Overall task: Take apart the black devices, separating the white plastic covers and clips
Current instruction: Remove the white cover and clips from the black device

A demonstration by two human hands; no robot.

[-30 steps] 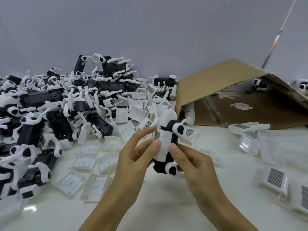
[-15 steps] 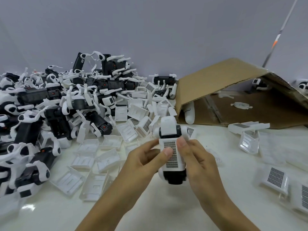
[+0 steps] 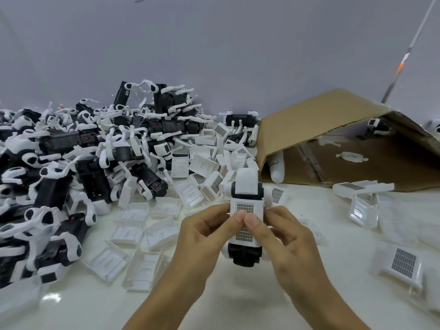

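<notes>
Both hands are up in front of the person, above the glossy white tabletop (image 3: 238, 303), closed around one small black device with white plastic fittings (image 3: 246, 217). The left hand (image 3: 202, 236) curls round its left flank and the right hand (image 3: 285, 239) round its right. The two thumbs meet on the white plastic cover with the grey grid panel (image 3: 245, 210) that faces the camera, so each hand has a firm pinch on the same piece and neither is nearer than the other.

The device stands on end between them. Its long axis runs away from the person, with the black base nearest the wrists and a white cap (image 3: 247, 181) at the far tip. As I read it, the thumbs are set to push or pry that grid cover along this axis, and the cover has not yet come off.

Out to the left, a big heap of black devices with white clips (image 3: 95, 151) waits untouched. In front of it lie loose white covers (image 3: 133, 225) scattered on the table. To the right, an open brown cardboard box lying on its side (image 3: 333, 129) holds a few white parts, and more grid-faced covers (image 3: 402, 263) lie near the right edge.
</notes>
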